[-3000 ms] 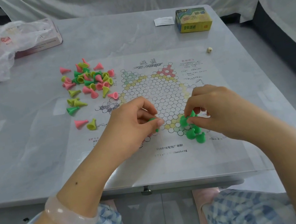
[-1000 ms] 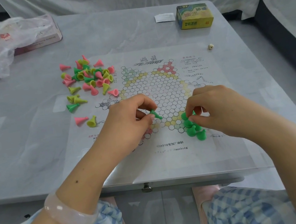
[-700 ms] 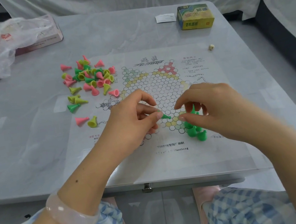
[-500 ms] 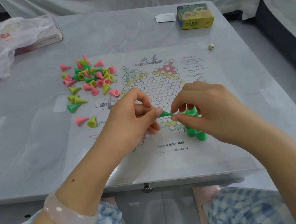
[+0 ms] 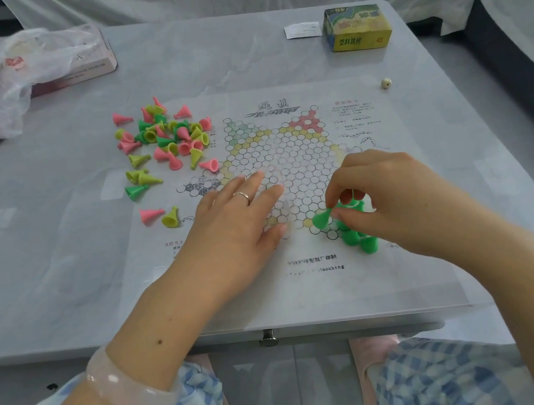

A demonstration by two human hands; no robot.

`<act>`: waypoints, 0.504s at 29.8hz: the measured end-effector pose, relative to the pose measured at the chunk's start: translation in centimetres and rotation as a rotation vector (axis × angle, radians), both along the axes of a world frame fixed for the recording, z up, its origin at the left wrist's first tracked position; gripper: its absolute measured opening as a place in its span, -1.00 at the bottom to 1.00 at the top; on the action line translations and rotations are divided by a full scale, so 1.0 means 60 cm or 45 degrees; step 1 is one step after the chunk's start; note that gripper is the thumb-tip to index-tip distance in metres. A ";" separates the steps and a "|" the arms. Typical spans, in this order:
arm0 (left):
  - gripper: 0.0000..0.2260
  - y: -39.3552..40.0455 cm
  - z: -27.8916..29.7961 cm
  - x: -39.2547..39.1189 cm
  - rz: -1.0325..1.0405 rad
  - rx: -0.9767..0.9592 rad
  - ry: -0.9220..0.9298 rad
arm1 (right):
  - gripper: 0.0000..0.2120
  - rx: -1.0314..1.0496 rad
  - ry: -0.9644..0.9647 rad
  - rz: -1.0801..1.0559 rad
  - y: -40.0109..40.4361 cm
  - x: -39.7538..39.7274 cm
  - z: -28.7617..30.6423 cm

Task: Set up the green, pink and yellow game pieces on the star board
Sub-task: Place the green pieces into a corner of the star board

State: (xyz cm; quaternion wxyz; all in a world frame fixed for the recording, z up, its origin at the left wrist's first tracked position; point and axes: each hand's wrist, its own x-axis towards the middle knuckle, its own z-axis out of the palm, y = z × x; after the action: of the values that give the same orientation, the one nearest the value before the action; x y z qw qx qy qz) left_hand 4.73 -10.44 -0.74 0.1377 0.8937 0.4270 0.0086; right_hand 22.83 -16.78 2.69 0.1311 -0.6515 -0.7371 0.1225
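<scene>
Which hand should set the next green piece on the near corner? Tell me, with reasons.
The right hand. It already pinches a green piece just beside the green cluster on the star board. The left hand lies flat and holds nothing.

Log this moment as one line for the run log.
left hand: flat, fingers straight on star board | right hand: pinches green piece beside placed green pieces | loose pile: off board

The star board (image 5: pixel 285 151) is laid on the bench (image 5: pixel 60 268). A heap of loose pieces (image 5: pixel 166 141) is found at its left, a small box (image 5: pixel 358 32) behind it, a die (image 5: pixel 386 82) at its right.
</scene>
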 end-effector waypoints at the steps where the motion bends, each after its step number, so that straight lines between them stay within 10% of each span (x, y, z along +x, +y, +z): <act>1: -0.53 0.001 -0.003 -0.002 -0.010 -0.022 0.069 | -0.94 -0.043 -0.036 0.000 -0.001 -0.001 0.000; 15: -0.50 0.004 -0.012 -0.013 -0.103 -0.098 0.210 | -0.91 -0.160 -0.171 -0.048 -0.001 -0.012 0.002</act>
State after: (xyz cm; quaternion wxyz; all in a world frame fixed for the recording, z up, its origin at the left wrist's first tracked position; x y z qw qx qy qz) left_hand 3.97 -10.23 -1.43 0.1365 0.9018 0.4006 -0.0870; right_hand 22.12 -16.81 2.78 0.0425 -0.6790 -0.7227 0.1221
